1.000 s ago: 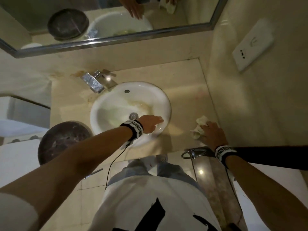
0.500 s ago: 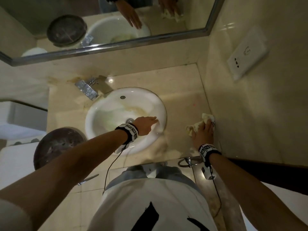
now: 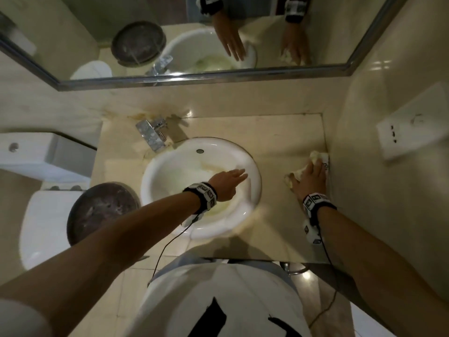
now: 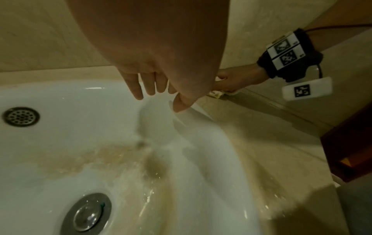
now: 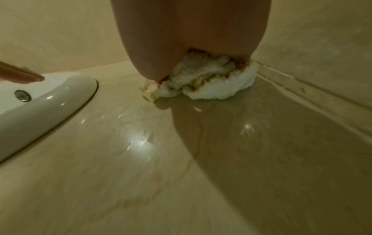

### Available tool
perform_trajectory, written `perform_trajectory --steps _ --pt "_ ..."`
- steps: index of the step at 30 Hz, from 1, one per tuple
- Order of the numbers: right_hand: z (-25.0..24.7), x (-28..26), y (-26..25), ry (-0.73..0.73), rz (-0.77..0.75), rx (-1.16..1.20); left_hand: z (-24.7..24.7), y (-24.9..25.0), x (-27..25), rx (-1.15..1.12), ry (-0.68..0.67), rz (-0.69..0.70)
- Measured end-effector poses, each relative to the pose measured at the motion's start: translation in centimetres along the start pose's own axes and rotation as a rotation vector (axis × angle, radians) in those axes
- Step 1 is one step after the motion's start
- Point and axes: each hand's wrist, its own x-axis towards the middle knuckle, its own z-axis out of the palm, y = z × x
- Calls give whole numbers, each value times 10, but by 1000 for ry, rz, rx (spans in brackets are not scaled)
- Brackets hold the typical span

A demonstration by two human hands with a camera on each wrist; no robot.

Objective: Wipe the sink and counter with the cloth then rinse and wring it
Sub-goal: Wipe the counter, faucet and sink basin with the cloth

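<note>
The white round sink [image 3: 179,166] is set in the beige counter [image 3: 279,137]; brownish stains run down the bowl [image 4: 84,159]. My left hand [image 3: 239,176] hovers over the sink's right side with straight fingers and holds nothing [image 4: 157,93]. My right hand [image 3: 313,171] holds the bunched pale cloth [image 3: 320,156] down on the counter, right against the side wall. In the right wrist view the cloth [image 5: 207,85] bulges out from under my palm [image 5: 191,39]. The left wrist view shows the right hand [image 4: 231,79] on the cloth [image 4: 216,94] beyond the sink rim.
A chrome tap [image 3: 151,133] stands at the sink's back left. A dark round basin [image 3: 102,212] sits on the counter's left, with a toilet [image 3: 41,227] beyond. The mirror [image 3: 194,76] spans the back wall; a socket [image 3: 413,130] is on the right wall. The drain plug [image 4: 86,213] is shut.
My right hand has slid the cloth away from me along the right wall, from the counter's front edge to about mid-depth. The left hand has stayed over the sink's right side.
</note>
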Motion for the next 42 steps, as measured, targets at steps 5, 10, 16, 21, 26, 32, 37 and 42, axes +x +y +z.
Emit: perform_trajectory --steps 5,10,16,21,26,32,37,42 --pt "-17 45 -12 16 -65 12 -20 -20 21 100 22 -124" --pt "-39 94 -25 4 -96 62 -12 -37 31 150 -164 -93" --pt "-46 140 -40 43 -109 112 0 -43 24 -102 -93 -231" --pt "-19 155 -43 9 -139 204 -12 -56 25 -152 -3 -273" --pt "-7 114 -73 50 -240 25 -12 -61 28 -182 -22 -287" --pt "4 71 -99 -20 -362 -104 -10 -54 27 -191 -3 -265" --pt "16 51 -112 -56 -407 -153 -8 -57 17 -193 18 -282" --pt "16 38 -116 -100 -422 -115 3 -65 -1 -218 14 -332"
